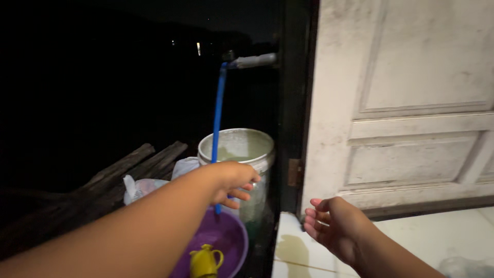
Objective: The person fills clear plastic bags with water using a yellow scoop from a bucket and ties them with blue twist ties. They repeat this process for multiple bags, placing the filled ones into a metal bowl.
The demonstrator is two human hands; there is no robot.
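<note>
The left hand reaches out from the 8 o'clock side of the view, its fingers curled around the lower part of a thin blue hose, pinching it just above the hose's open end. The hose hangs nearly straight down from a grey tap pipe at 12 o'clock, which juts out from the dark door frame. The hose's end points into a purple plastic basin at 6 o'clock, directly below the hand. A small yellow teapot with a lid and a curved handle sits in the basin near its front edge. Just behind the hand, toward 12 o'clock from the basin, stands a white bucket holding murky water close to the brim; the hose passes in front of its left rim. At 9 o'clock from the bucket lie crumpled white plastic bags, resting against dark wooden planks that slope away into the unlit background. The right hand hovers at 4 o'clock, palm turned inward, fingers loosely spread and slightly bent, holding nothing, above a white tiled ledge marked with a wet patch. A worn white panelled door fills the view from 1 to 3 o'clock.
</note>
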